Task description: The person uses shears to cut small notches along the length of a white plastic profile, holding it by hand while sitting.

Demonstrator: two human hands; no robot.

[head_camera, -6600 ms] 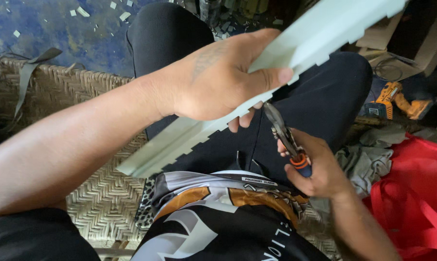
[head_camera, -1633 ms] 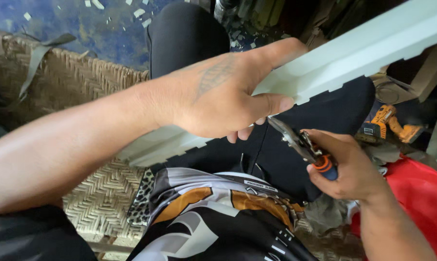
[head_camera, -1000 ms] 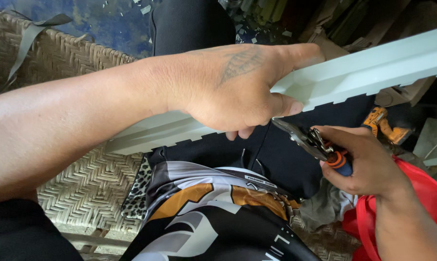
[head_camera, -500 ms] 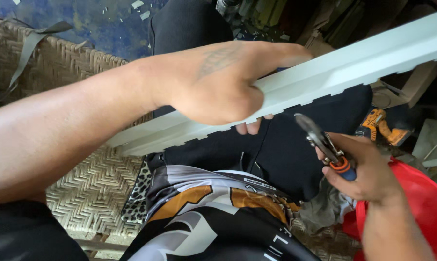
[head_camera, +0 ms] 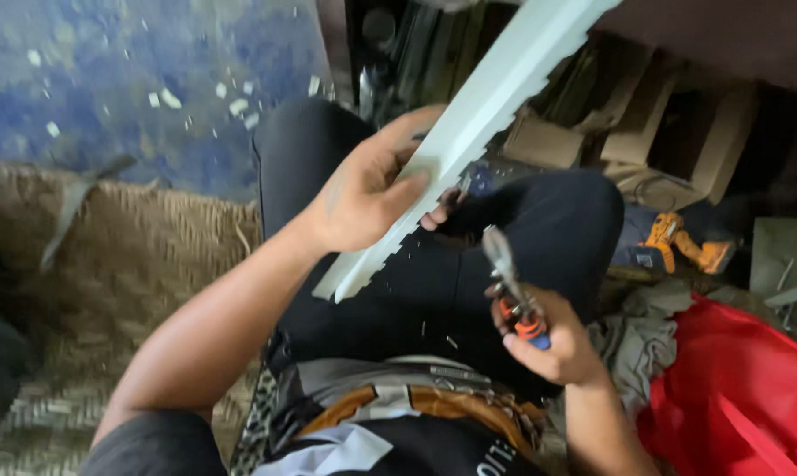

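My left hand [head_camera: 372, 189] grips a long pale green strip [head_camera: 495, 92] with a notched, toothed lower edge. The strip runs from near my lap up to the top right of the view. My right hand [head_camera: 553, 339] holds metal snips [head_camera: 509, 282] with orange and blue handles, their jaws pointing up and a little apart from the strip's notched edge. Both hands are above my black trousers [head_camera: 504, 229], as I sit on a woven mat.
A woven straw mat [head_camera: 108, 291] lies at the left, with blue floor [head_camera: 134, 88] and scattered pale offcuts beyond it. An orange cordless drill [head_camera: 681, 247] lies at the right. A red cloth or bag [head_camera: 742, 397] fills the lower right. Cardboard boxes [head_camera: 645, 115] sit behind.
The strip has swung from nearly level to steeply tilted up to the right. My left hand has shifted along it, and the snips have come away from its edge, lower.
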